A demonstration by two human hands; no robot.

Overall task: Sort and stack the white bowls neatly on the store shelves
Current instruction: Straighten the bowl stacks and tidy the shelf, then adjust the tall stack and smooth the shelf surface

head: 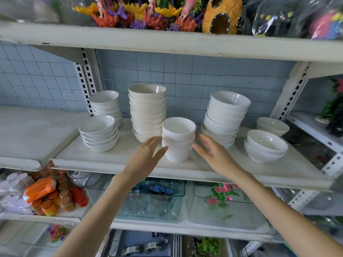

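Three nested white bowls [178, 140] stand near the front of the middle shelf [204, 170], the top one empty. The left hand [146, 156] and right hand [213, 153] flank them, fingers straight and spread, holding nothing; the left thumb perhaps touches. Taller stacks [148, 112] stand just behind.

Front edge of shelf [104, 162]: short stack of small white bowls [178, 140]. Left hand [146, 156] and right hand [215, 154] flank it, fingers straight (contact unclear). Tall stack [148, 112] stands just behind-left and leaning stack [223, 117] behind-right.
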